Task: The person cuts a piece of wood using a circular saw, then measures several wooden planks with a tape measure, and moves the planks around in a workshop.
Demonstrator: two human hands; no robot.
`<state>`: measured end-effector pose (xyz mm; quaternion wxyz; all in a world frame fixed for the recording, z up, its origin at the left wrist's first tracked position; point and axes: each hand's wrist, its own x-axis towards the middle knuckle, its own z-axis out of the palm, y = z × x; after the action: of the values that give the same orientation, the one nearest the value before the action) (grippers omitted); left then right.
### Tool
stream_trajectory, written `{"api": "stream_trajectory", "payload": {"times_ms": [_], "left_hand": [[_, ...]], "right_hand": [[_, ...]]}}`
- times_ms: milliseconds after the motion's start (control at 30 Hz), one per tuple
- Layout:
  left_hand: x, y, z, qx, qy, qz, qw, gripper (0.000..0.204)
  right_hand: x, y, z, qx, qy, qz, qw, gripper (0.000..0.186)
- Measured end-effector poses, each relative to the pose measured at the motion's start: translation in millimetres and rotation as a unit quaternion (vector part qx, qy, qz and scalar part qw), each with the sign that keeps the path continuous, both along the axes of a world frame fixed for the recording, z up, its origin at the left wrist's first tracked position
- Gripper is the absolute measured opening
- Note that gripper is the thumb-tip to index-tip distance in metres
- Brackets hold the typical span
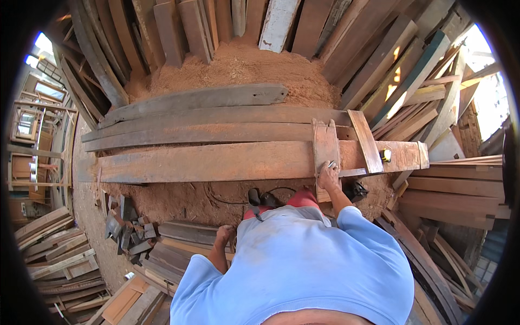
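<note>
My right hand (329, 174) rests on a short upright board (325, 136) with notched top, laid across a long dusty plank (216, 161), and pinches a small pale object I cannot make out. A short loose board (364, 138) lies crosswise to the right, beside a yellow tape measure (386, 155). My left hand (225, 234) hangs low by my left side, fingers curled; what it holds, if anything, is hidden. A dark power tool (355, 191), partly seen, is on the ground below the plank's right part.
Leaning timbers (184, 32) line the far side above heaped sawdust (238, 65). More planks (195, 103) lie behind the long one. Offcuts (124, 227) and a black cable (216, 199) lie on the ground. Stacked boards (449, 189) stand right; wooden frames (32, 173) stand left.
</note>
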<state>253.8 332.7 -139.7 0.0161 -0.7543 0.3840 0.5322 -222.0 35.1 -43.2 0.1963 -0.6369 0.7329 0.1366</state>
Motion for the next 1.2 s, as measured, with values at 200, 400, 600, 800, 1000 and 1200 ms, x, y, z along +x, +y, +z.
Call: {"api": "stream_trajectory", "payload": {"times_ms": [200, 400, 600, 800, 1000, 1200], "left_hand": [[-14, -43, -38, -0.071, 0.202, 0.113, 0.970, 0.032], [-60, -151, 19, -0.124, 0.162, 0.136, 0.969, 0.047], [-68, -213, 83, -0.267, -0.154, -0.122, 0.944, 0.068], [-77, -249, 85, -0.114, -0.153, -0.252, 0.949, 0.091], [-92, -259, 100, -0.070, -0.137, -0.292, 0.944, 0.099], [-72, -259, 111, -0.048, -0.132, -0.275, 0.951, 0.101]], "right_hand": [[10, 1, 18, 0.016, -0.007, -0.029, 0.999, 0.097], [18, -9, 15, 0.028, 0.012, -0.074, 0.997, 0.094], [-9, -16, 35, -0.099, 0.006, -0.217, 0.971, 0.077], [-74, 3, 37, -0.125, -0.081, -0.497, 0.855, 0.060], [-147, 32, -96, -0.171, -0.274, -0.675, 0.664, 0.047], [-113, 10, -99, -0.182, -0.447, -0.693, 0.535, 0.031]]}}
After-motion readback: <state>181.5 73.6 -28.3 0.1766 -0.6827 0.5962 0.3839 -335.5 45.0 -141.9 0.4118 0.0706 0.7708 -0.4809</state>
